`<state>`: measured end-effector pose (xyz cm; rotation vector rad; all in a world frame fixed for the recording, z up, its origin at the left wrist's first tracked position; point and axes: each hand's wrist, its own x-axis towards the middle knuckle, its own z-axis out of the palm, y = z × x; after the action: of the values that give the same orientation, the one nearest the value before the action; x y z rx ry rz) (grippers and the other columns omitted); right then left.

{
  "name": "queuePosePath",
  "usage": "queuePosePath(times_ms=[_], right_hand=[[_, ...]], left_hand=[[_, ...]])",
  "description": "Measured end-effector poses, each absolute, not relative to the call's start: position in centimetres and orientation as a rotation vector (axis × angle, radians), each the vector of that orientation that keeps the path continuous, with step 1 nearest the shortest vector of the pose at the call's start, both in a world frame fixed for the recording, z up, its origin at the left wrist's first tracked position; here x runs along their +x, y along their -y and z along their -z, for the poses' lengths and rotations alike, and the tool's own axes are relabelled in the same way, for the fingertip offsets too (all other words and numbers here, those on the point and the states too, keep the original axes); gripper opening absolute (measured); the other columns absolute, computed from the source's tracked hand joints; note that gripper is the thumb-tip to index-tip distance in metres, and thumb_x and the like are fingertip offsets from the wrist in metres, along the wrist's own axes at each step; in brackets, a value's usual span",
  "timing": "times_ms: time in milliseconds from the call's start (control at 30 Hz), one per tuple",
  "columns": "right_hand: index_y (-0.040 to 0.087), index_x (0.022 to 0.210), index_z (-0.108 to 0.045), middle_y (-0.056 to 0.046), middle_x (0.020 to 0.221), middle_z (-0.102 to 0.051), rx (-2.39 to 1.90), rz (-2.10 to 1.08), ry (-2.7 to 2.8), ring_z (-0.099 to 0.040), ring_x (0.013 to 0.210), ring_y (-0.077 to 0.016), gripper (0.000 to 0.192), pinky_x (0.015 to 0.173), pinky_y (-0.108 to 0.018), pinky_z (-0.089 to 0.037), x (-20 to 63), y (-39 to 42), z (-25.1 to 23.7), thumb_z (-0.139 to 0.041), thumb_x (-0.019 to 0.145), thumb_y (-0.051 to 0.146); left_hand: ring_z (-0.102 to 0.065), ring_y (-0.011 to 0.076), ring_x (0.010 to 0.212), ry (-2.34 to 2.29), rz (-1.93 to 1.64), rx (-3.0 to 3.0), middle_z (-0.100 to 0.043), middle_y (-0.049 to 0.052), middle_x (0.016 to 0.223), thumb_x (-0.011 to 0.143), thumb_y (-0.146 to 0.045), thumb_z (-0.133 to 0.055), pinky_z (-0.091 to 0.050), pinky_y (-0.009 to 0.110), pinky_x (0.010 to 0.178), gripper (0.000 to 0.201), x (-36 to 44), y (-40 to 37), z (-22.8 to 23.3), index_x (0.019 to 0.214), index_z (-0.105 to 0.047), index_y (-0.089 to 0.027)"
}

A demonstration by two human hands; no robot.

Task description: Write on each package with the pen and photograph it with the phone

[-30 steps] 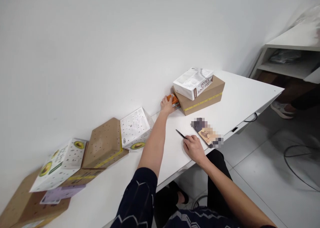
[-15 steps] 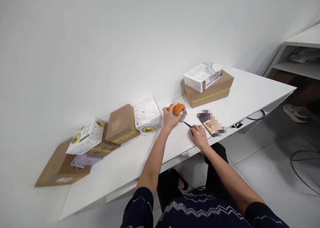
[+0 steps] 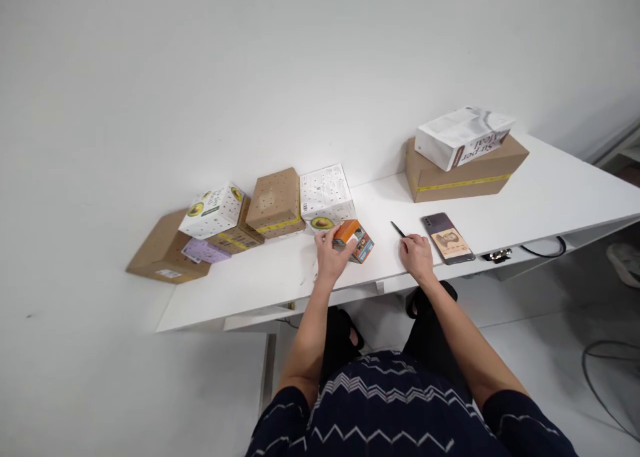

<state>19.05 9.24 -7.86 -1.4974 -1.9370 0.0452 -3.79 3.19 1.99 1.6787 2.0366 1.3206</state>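
While you sit at the white worktop (image 3: 500, 227), your left hand (image 3: 330, 253) rests near its front edge with its fingers (image 3: 345, 245) closed around a small orange cardboard box (image 3: 354, 239); its label is too small to read. Your right hand (image 3: 417, 257), just to the right, curls its fingers around a thin black pen (image 3: 399, 229) lying on the surface. Beside that hand lies a dark smartphone (image 3: 447, 238), face down. Against the wall stand white avocado-printed cartons (image 3: 326, 197) and perforated brown boxes (image 3: 275, 202). Farther right, a white paper bag (image 3: 463, 137) reading "Super Meal" lies on a flat brown box with yellow tape (image 3: 465, 173).
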Motion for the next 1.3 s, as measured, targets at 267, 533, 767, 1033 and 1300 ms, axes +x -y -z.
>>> queuePosePath(times_ms=[267,533,767,1033,1300], right_hand=[[0.015,0.090,-0.073,-0.014,0.099,-0.066,-1.466,-0.011,1.939,-0.051,0.087,-0.0250,0.029,0.083,-0.040,-0.040,19.1,-9.4,8.1,-0.045,0.088,0.020],[0.015,0.090,-0.073,-0.013,0.098,-0.066,-1.476,-0.007,1.950,-0.049,0.085,-0.0254,0.028,0.083,-0.040,-0.040,19.1,-9.3,8.0,-0.046,0.087,0.021],[0.015,0.092,-0.073,-0.014,0.100,-0.066,-1.492,-0.031,1.938,-0.050,0.087,-0.0259,0.029,0.084,-0.042,-0.041,19.0,-9.3,7.9,-0.045,0.088,0.021],[0.014,0.091,-0.073,-0.013,0.101,-0.067,-1.503,-0.035,1.958,-0.050,0.087,-0.0249,0.029,0.085,-0.039,-0.040,19.1,-9.3,7.8,-0.045,0.089,0.021],[0.015,0.096,-0.073,-0.015,0.101,-0.064,-1.515,-0.057,1.955,-0.050,0.089,-0.0262,0.030,0.085,-0.040,-0.041,19.3,-9.4,8.1,-0.045,0.088,0.020]], left_hand=[[-0.034,0.0329,0.131,-1.978,-1.310,1.919,-0.030,0.017,0.134,0.069,-0.044,-0.076,-0.041,0.049,0.103,0.088,-1.4,-1.7,3.4,0.141,-0.032,-0.021],[-0.030,0.0304,0.137,-1.873,-1.289,1.934,-0.033,0.016,0.140,0.069,-0.017,-0.063,-0.035,0.047,0.108,0.084,-3.3,-1.8,1.8,0.144,-0.025,-0.022],[-0.028,0.0290,0.141,-1.631,-0.614,2.101,-0.035,0.009,0.150,0.065,-0.010,-0.062,-0.028,0.043,0.115,0.094,-6.3,-5.3,-3.0,0.149,-0.023,-0.026],[-0.040,0.0315,0.131,-1.851,-0.893,2.292,-0.041,0.015,0.134,0.071,-0.007,-0.060,-0.042,0.046,0.106,0.076,-3.4,-1.6,0.4,0.141,-0.034,-0.021],[-0.035,0.0314,0.136,-1.803,-1.014,2.310,-0.031,0.017,0.140,0.086,-0.031,-0.059,-0.043,0.051,0.105,0.062,-1.3,2.8,5.7,0.142,-0.031,-0.027]])
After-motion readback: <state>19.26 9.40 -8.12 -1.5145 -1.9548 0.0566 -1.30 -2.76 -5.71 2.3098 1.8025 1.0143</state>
